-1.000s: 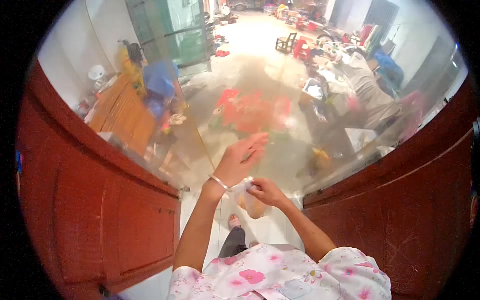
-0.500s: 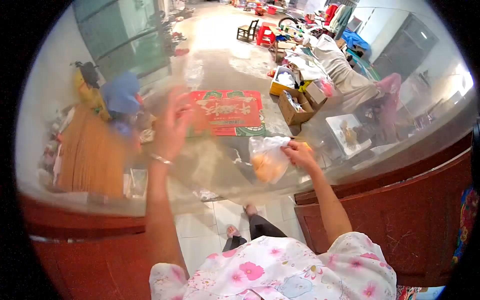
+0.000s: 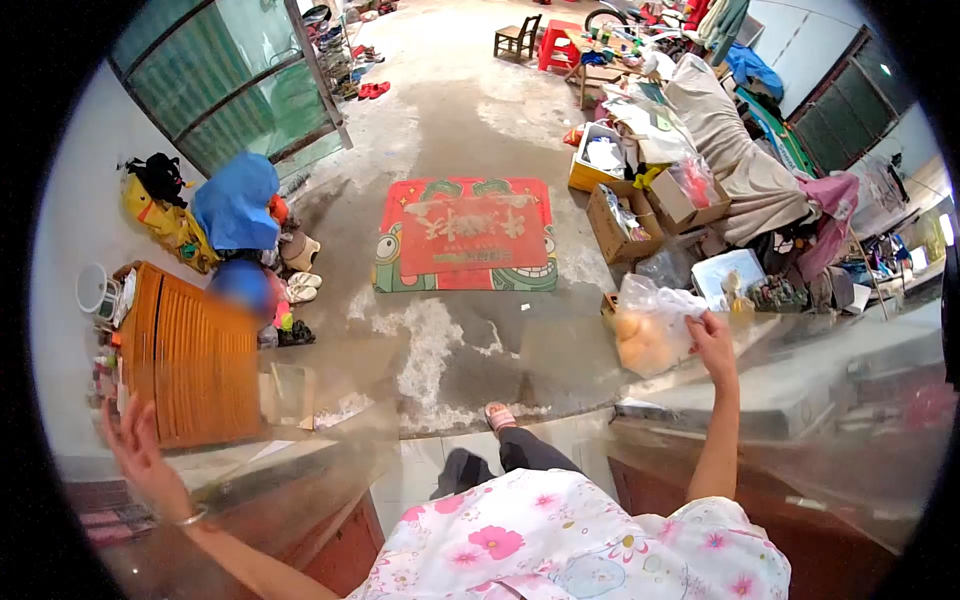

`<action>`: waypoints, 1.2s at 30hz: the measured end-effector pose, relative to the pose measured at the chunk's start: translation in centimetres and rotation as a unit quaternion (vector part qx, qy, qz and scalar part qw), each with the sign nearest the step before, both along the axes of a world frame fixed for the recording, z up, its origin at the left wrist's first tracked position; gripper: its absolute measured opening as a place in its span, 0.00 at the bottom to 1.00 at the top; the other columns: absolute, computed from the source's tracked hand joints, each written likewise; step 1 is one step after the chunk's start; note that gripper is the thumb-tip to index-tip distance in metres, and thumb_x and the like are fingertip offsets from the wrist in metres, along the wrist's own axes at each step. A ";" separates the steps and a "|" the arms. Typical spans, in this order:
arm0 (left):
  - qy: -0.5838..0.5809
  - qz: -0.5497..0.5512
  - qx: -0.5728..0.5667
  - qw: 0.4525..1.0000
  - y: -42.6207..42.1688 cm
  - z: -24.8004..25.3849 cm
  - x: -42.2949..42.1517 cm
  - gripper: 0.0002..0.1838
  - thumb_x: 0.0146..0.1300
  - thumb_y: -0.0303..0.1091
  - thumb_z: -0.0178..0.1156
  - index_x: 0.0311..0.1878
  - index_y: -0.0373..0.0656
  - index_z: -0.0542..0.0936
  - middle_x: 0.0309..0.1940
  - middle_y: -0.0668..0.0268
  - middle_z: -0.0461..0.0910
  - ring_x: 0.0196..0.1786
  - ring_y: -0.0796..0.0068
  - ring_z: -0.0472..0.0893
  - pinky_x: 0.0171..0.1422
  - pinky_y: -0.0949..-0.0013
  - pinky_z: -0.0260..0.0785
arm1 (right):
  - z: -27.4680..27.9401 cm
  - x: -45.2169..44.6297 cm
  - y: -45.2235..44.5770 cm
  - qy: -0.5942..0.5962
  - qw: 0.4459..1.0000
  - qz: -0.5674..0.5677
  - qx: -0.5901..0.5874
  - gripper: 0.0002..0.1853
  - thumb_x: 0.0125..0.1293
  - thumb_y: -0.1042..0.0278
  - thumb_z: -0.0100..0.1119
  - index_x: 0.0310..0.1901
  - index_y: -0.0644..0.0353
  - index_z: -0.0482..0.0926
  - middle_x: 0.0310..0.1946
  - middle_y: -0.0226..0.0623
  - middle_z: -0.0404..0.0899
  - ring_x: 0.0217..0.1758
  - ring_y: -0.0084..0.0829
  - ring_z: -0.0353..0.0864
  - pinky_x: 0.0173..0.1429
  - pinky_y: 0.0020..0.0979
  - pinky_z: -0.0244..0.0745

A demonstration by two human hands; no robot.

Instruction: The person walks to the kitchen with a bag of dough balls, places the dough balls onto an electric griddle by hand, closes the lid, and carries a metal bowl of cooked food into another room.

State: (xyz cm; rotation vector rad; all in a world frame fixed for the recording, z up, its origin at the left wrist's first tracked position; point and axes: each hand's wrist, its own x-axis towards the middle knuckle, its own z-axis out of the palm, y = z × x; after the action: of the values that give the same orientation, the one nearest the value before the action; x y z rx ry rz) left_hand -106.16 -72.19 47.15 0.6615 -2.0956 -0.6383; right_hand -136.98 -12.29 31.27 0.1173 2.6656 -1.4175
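My right hand [image 3: 711,343] is closed on the gathered top of a clear plastic bag [image 3: 650,325] that hangs at the right with several round orange items inside. Far to the lower left, my left hand [image 3: 148,462] has its fingers spread, with a bracelet on the wrist. It holds nothing and is near a see-through plastic curtain [image 3: 330,435] that spreads across the doorway on both sides.
A red and green mat [image 3: 470,235] lies on the concrete floor ahead. At the left stands a slatted wooden cabinet [image 3: 205,365] by a blue cover [image 3: 238,203]. Cardboard boxes [image 3: 622,225] and a covered heap are at the right. Farther off stand a small chair [image 3: 517,37] and red stool [image 3: 556,48].
My left hand has swung out to the far left and down. My right hand has moved right with the bag. The curtain has parted to both sides, and the view has moved forward through the doorway.
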 end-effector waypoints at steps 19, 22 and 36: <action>0.206 0.173 0.171 0.948 -24.0 -15.8 -34.9 0.09 0.56 0.26 0.51 0.38 0.35 0.77 0.34 0.63 0.77 0.35 0.72 0.75 0.40 0.72 0.68 | -10.1 -25.9 -11.1 -0.039 0.991 -0.120 -0.044 0.07 0.61 0.65 0.51 0.37 0.57 0.75 0.21 0.22 0.69 0.18 0.13 0.65 0.18 0.18 0.65; 0.127 -0.078 0.322 0.935 -15.0 -17.4 -53.2 0.11 0.58 0.29 0.54 0.44 0.39 0.74 0.35 0.68 0.76 0.36 0.77 0.75 0.38 0.76 0.67 | -9.5 -31.8 -18.9 0.004 0.998 -0.029 -0.057 0.10 0.63 0.66 0.48 0.42 0.58 0.75 0.23 0.23 0.72 0.21 0.14 0.68 0.22 0.18 0.66; -0.141 -0.476 0.094 0.863 -6.8 -27.2 -91.4 0.20 0.46 0.30 0.65 0.45 0.37 0.75 0.38 0.57 0.76 0.39 0.65 0.76 0.43 0.68 0.68 | -12.2 -63.3 -49.5 0.109 0.950 0.289 -0.056 0.24 0.60 0.78 0.45 0.60 0.58 0.61 0.47 0.48 0.71 0.48 0.43 0.73 0.51 0.34 0.67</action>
State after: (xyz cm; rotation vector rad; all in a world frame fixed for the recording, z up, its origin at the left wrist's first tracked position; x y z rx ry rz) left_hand -197.55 -78.97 19.95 -0.2799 -2.6088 -1.3570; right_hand -200.26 -61.83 19.02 -0.8039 2.4485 -1.4220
